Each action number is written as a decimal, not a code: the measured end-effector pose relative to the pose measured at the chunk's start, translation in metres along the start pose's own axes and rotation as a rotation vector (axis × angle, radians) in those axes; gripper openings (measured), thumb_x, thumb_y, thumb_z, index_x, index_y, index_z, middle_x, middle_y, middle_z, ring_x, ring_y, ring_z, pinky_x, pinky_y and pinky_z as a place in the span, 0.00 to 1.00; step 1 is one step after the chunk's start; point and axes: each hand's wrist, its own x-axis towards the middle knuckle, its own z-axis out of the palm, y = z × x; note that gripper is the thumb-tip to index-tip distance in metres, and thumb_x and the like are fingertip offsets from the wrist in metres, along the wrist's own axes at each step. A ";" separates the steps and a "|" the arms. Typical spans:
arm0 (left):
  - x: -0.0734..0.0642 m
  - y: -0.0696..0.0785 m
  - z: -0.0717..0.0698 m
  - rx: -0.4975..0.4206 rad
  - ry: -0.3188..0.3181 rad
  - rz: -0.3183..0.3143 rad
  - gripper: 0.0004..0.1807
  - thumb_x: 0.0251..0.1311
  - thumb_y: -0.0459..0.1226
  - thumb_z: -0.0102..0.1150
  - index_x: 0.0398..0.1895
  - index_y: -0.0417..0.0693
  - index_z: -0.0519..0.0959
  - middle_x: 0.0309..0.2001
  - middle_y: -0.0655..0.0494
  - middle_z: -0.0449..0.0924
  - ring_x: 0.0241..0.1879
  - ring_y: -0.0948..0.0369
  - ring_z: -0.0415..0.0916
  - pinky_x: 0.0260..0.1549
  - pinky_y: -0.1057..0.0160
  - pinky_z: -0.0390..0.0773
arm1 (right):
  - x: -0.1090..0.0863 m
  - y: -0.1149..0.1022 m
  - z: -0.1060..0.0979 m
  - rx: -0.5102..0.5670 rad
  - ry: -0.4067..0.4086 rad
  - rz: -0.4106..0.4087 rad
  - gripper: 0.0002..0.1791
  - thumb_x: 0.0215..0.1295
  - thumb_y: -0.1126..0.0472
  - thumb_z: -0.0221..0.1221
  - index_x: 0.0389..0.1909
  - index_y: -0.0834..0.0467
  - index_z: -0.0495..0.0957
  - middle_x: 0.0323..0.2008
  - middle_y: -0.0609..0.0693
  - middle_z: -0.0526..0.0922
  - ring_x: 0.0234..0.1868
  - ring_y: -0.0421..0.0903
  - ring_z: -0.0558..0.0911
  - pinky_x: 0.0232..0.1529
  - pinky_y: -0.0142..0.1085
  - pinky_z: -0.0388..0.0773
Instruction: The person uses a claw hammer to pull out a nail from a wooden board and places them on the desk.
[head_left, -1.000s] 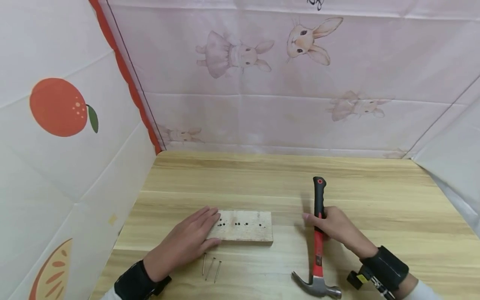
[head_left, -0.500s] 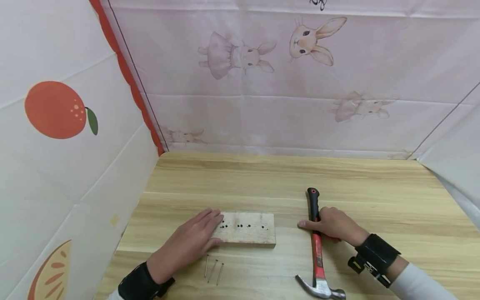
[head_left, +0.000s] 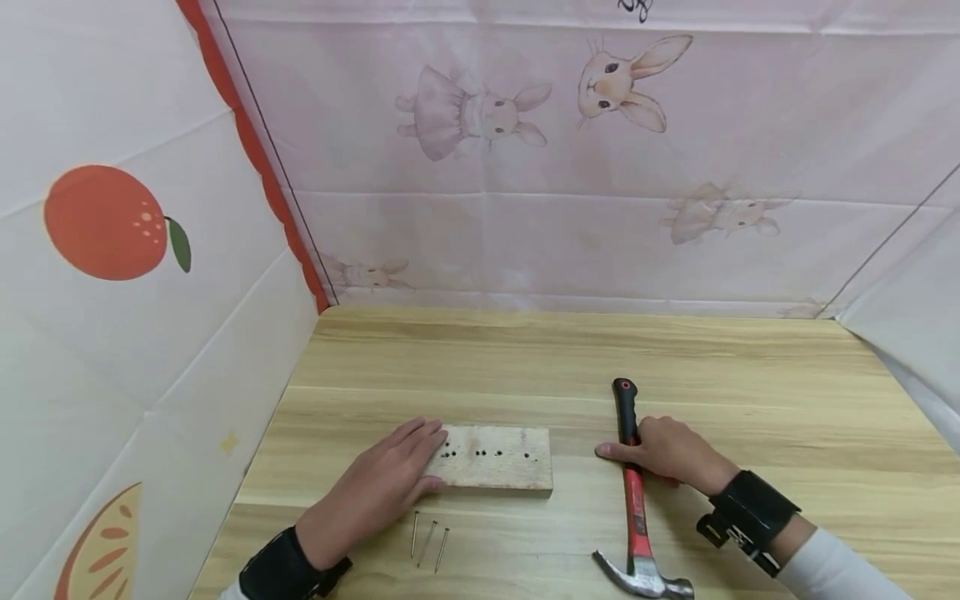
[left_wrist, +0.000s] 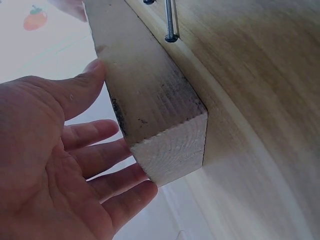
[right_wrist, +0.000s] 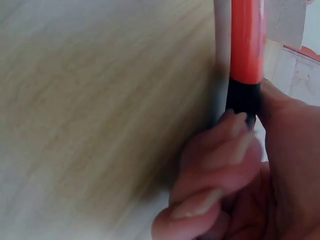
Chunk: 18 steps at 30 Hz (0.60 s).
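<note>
My left hand [head_left: 375, 487] rests with extended fingers on the left end of a wooden block [head_left: 498, 468] dotted with small dark holes. In the left wrist view the thumb [left_wrist: 85, 90] lies at the block's edge and the fingertips touch its upper face. To the right, my right hand [head_left: 671, 452] grips a claw hammer [head_left: 635, 508] around its black-and-red handle, with the metal head toward me. The right wrist view shows curled fingers [right_wrist: 220, 155] against the handle's black part. Three nails [head_left: 425, 546] lie in front of the block, beside the left wrist.
The light wood-grain table [head_left: 480, 358] carries everything. A pink cloth with rabbit prints [head_left: 480, 242] hangs behind it. On the left stands a white cloth with fruit prints [head_left: 217, 375]; a pale cloth [head_left: 915, 308] borders the right side.
My right hand has come down with the hammer, whose handle end shifted slightly left and toward me, and its blur is gone. The left hand stays on the block.
</note>
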 end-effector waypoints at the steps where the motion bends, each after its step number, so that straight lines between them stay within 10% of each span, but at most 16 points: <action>1: 0.000 0.000 0.000 0.004 -0.004 -0.003 0.34 0.63 0.53 0.56 0.65 0.42 0.66 0.63 0.45 0.68 0.64 0.49 0.61 0.61 0.54 0.64 | 0.000 0.000 0.000 0.006 -0.004 0.004 0.37 0.52 0.24 0.53 0.11 0.56 0.70 0.07 0.42 0.60 0.09 0.38 0.61 0.12 0.30 0.54; 8: 0.001 -0.004 0.000 -0.036 0.013 -0.018 0.33 0.63 0.53 0.56 0.65 0.43 0.66 0.63 0.47 0.68 0.64 0.50 0.61 0.61 0.53 0.64 | -0.005 -0.003 -0.009 0.000 0.039 -0.022 0.35 0.55 0.27 0.53 0.11 0.55 0.70 0.07 0.42 0.61 0.09 0.39 0.62 0.13 0.31 0.57; 12: 0.000 -0.012 -0.006 -0.041 0.120 -0.012 0.31 0.64 0.51 0.56 0.64 0.43 0.68 0.63 0.45 0.69 0.65 0.50 0.60 0.62 0.51 0.63 | -0.016 -0.013 -0.023 -0.069 0.219 -0.174 0.30 0.62 0.32 0.52 0.13 0.52 0.71 0.10 0.42 0.63 0.12 0.39 0.64 0.15 0.32 0.61; 18: 0.000 -0.036 -0.027 0.084 0.221 0.007 0.34 0.67 0.55 0.47 0.68 0.43 0.63 0.68 0.42 0.60 0.70 0.48 0.46 0.66 0.47 0.52 | -0.038 -0.039 -0.030 -0.121 0.469 -0.467 0.27 0.66 0.36 0.51 0.48 0.54 0.78 0.40 0.51 0.82 0.39 0.47 0.80 0.39 0.44 0.79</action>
